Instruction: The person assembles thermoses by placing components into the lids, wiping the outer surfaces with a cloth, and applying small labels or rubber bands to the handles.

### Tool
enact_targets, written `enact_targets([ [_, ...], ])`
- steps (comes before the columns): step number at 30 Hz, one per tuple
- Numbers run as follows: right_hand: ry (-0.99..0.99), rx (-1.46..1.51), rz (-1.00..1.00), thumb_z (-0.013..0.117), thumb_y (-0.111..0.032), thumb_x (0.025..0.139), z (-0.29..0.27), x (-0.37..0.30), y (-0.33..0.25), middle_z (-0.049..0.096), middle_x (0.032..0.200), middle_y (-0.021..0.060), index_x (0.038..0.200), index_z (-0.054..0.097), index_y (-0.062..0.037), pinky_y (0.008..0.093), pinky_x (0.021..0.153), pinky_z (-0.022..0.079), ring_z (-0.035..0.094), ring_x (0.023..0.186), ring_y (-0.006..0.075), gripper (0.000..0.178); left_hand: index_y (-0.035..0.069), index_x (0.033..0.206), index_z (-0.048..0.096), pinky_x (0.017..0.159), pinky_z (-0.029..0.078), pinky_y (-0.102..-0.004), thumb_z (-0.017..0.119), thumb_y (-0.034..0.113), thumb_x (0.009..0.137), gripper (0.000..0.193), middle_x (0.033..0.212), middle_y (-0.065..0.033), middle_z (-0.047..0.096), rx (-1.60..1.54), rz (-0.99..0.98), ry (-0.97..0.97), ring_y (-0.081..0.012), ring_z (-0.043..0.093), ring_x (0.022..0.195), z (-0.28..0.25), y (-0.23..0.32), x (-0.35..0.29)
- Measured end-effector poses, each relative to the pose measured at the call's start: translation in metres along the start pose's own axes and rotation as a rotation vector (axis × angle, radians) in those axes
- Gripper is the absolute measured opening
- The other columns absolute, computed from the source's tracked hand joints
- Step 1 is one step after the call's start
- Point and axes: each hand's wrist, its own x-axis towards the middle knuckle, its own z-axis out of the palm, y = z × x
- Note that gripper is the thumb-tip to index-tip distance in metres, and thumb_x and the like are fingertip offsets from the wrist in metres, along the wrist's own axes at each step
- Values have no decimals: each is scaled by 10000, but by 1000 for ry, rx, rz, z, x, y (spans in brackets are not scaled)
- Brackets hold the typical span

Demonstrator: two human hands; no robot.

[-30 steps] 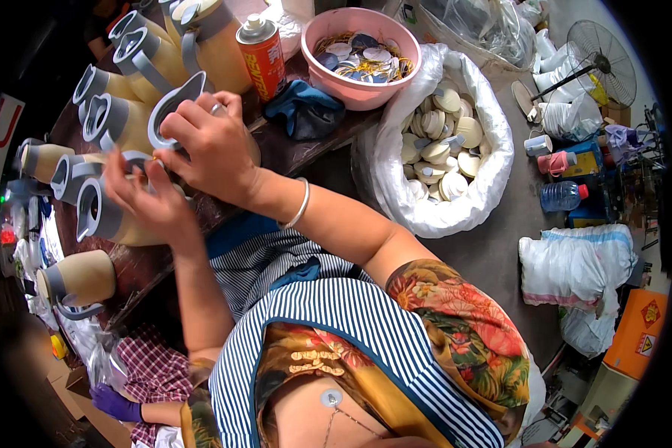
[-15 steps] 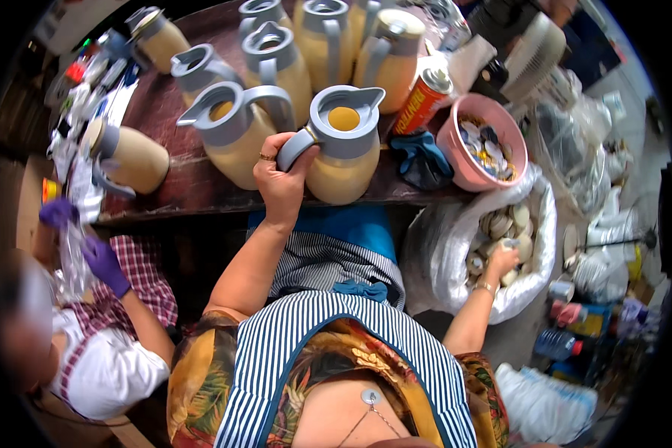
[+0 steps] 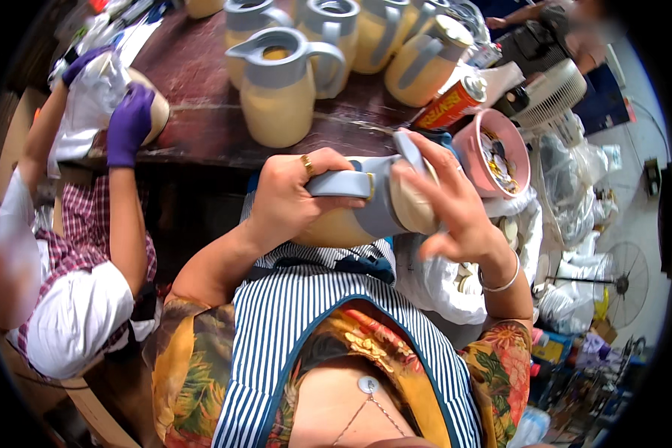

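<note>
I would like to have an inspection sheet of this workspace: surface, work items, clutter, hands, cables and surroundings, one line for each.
Surface: table dark reddish, front edge worn.
Work items: held jug tipped on its side, lid at its mouth, fit unclear; other jugs on the table.
Clutter: spray can, pink basin of mixed small pieces, white sack of round pieces.
Hands: left hand grips the held jug's handle; right hand at the lid, blurred.
Cables: nothing certain seen.
Surroundings: co-worker in purple gloves at left; floor fan at right.
</note>
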Motion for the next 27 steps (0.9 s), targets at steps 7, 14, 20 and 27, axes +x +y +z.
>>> enact_targets([
  [7, 259, -32, -25, 720, -428, 752, 58, -5, 17, 482, 1260, 288, 1273, 601, -41, 483, 882, 478, 566, 1025, 435, 660, 79, 880, 679, 639, 524, -321, 837, 217, 702, 275, 784, -113, 686, 96, -150, 34, -257, 689, 720, -6, 9, -15],
  [14, -49, -312, -158, 559, -679, 817, 54, -7, -14, 366, 1452, 304, 1382, 439, 29, 555, 1073, 338, 365, 1347, 494, 915, 124, 891, 653, 569, 493, -403, 785, 336, 738, 292, 688, -95, 643, 134, 19, -145, -304, 648, 634, -11, -16, -26],
  [20, 567, 661, 1088, 484, -293, 977, 103, 22, 41, 495, 1379, 211, 1385, 459, -26, 372, 1090, 344, 455, 1318, 297, 488, 105, 903, 653, 547, 505, -414, 719, 205, 774, 176, 666, -66, 653, 684, 154, 27, -277, 662, 612, 55, -20, -29],
  [27, -216, -17, -488, 404, -657, 915, 68, 21, -24, 423, 1479, 121, 1305, 577, -180, 581, 1110, 276, 400, 1358, 370, 641, 42, 945, 713, 705, 518, -297, 828, 101, 656, 316, 801, -117, 707, -121, -71, -560, -203, 695, 750, -60, -25, -11],
])
